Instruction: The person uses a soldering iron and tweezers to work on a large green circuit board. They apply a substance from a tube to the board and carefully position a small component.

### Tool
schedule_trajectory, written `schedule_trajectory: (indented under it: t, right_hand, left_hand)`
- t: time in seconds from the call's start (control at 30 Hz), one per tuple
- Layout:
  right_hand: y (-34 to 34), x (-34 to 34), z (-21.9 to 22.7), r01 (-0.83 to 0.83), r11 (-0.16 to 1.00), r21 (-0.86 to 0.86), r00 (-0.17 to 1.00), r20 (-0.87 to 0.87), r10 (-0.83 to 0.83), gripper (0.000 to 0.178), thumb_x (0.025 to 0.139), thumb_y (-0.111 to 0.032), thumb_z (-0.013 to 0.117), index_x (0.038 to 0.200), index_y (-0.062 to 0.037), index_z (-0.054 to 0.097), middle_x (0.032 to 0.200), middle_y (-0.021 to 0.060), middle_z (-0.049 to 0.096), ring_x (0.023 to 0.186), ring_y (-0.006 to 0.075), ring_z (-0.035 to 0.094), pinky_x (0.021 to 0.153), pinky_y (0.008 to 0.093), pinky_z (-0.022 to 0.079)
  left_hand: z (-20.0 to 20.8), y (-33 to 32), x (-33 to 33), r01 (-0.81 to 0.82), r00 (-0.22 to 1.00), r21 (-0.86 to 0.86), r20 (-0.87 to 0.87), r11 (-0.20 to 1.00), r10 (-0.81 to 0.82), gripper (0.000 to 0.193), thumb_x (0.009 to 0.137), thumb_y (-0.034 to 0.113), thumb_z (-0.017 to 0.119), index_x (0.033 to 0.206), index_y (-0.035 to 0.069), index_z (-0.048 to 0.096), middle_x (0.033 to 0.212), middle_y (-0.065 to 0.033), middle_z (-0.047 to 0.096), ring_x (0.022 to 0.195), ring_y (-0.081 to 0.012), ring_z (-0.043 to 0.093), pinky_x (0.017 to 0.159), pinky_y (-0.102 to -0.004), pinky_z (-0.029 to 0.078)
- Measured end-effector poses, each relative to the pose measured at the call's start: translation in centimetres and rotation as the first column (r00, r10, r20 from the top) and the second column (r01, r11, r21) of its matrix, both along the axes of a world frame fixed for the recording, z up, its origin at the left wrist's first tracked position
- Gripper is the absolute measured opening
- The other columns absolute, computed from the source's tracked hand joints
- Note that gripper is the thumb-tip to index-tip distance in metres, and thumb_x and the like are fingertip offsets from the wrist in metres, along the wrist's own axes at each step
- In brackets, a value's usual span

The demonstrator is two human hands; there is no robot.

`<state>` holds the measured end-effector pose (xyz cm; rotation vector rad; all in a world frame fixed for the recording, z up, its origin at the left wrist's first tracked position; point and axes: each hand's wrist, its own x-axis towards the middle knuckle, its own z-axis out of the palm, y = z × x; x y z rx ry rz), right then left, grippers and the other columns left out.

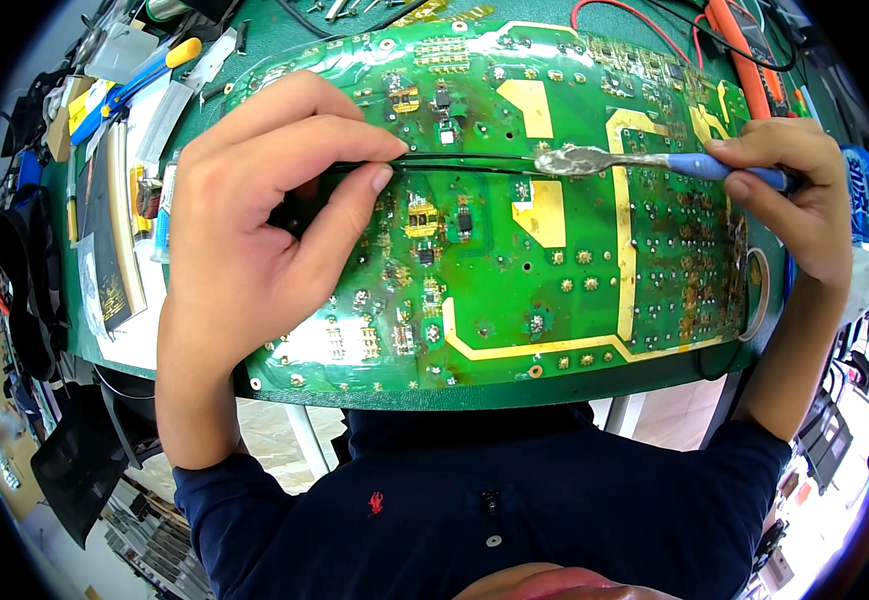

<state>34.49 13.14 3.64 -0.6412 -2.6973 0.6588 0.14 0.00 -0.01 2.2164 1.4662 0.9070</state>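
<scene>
Circuit board (494,265) is lying on the table (474,396); black tweezers (454,156) and a blue-handled tool (669,161) are pointing at each other over its middle, contact unclear. Left hand (254,180) is pinching the tweezers, thumb and index nearly together; right hand (814,205) is gripping the tool thumb-to-finger at the board's right edge.

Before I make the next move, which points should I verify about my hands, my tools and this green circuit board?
1. Left hand grips the slim, black, two-pronged tweezers: ok.
2. Right hand holds the slender blue-handled tool with the greyish, paddle-shaped head: ok.
3. Tweezers' prongs stand apart: ok, a gap shows.
4. Tool's head clear of the prongs: cannot tell from this one view.
5. Broad green circuit board free of stains: not ok, brownish patches show.
</scene>
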Motion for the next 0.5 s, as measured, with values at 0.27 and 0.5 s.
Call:
schedule_trajectory:
  t: [0.27, 0.5]
  right_hand:
    - [-0.1, 0.9, 0.0, 0.054, 0.994, 0.097, 0.998, -0.018, -0.053, 0.016, 0.082, -0.005, 0.072, 0.097, -0.0007, 0.074, 0.082, 0.0057, 0.069, 0.070, 0.0108, 0.060, 0.063, 0.0238, 0.041]
    - [0.0, 0.8, -0.4, 0.118, 0.991, -0.055, 0.993, -0.014, -0.119, 0.018, 0.087, -0.008, 0.070, 0.103, -0.0016, 0.073, 0.073, -0.0023, 0.058, 0.068, 0.0052, 0.049, 0.063, 0.0213, 0.035]
  left_hand:
    - [-0.1, 0.0, 0.0, 0.001, 1.000, 0.005, 0.006, 1.000, -0.001, 0.015, 0.082, -0.009, 0.064, 0.095, -0.004, 0.069, 0.090, -0.0066, 0.061, 0.070, -0.0073, 0.056, 0.057, -0.0175, 0.041]
    - [0.2, -0.2, 0.3, -0.031, 0.999, -0.060, 0.008, 0.998, 0.032, 0.015, 0.082, -0.009, 0.064, 0.096, -0.004, 0.069, 0.091, -0.0064, 0.060, 0.072, -0.0069, 0.056, 0.058, -0.0169, 0.040]
